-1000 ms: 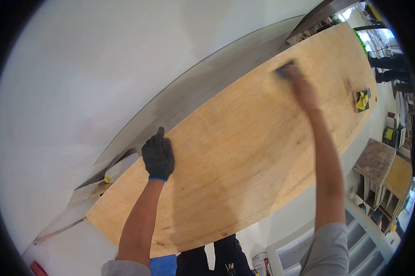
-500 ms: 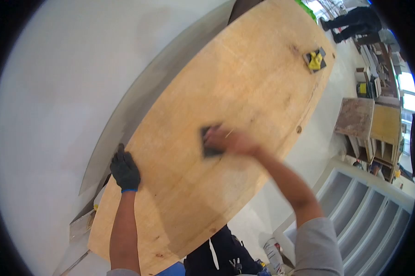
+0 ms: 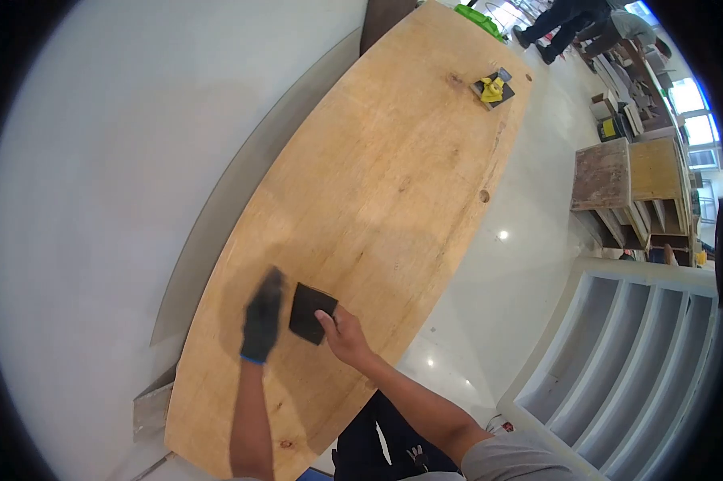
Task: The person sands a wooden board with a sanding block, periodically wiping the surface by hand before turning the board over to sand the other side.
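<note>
My right hand [image 3: 345, 335], bare, grips a dark square sheet of sandpaper [image 3: 307, 311] by its right edge, the thumb lying on top. The sheet is held up over the near part of a long wooden board [image 3: 361, 172] with curved sides. Just left of the sheet, apart from it, is my left hand [image 3: 263, 317] in a dark glove with a blue cuff. Its fingers look stretched out, though motion blurs them, and I see nothing in them. At the board's far end lies a yellow cloth [image 3: 492, 89] on a dark flat piece.
A white wall or panel [image 3: 121, 160] runs along the left. On the right are a white shelf unit [image 3: 602, 353] lying on the shiny floor [image 3: 478, 272] and wooden cabinets [image 3: 606, 176]. Other people [image 3: 566, 24] are at the far right, beyond a green object [image 3: 480, 22].
My right hand has drawn the sandpaper back toward me and left. My left hand has left the board's left edge and moved right, beside the sandpaper. The view has shifted.
</note>
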{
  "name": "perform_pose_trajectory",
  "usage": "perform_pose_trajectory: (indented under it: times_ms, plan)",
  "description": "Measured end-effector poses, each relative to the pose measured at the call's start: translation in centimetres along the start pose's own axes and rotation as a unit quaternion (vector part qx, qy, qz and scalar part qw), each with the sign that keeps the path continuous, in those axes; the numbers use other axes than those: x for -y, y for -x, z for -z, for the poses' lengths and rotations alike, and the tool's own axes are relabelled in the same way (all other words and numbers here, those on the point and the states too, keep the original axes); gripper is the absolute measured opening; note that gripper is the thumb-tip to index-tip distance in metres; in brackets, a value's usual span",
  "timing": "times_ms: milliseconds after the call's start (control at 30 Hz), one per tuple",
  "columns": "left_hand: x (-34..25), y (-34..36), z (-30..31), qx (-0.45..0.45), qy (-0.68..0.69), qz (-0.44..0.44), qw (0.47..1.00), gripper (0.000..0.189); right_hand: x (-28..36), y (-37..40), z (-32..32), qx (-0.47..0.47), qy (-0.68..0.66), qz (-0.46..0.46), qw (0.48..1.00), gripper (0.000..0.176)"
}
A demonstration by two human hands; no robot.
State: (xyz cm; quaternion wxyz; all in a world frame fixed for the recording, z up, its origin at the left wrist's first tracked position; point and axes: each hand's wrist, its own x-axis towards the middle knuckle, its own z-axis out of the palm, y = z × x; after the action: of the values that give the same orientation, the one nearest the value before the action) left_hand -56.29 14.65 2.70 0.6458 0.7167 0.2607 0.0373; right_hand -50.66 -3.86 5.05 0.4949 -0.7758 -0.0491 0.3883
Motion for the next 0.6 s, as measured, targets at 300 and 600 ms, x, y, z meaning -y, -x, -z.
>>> perform_pose_trajectory:
  times_ms: [300, 600]
  plan:
    - [1.7, 0.2, -0.2, -0.208, 0.167, 0.197, 0.943, 0.039, -1.3, -14.1, 13.1, -0.204, 0.458, 0.164, 0.850, 0.066]
    - [2.5, -1.0, 0.8, -0.216, 0.214, 0.252, 0.919, 0.038, -0.9, -14.9, 8.1, -0.153, 0.527, 0.191, 0.814, 0.071]
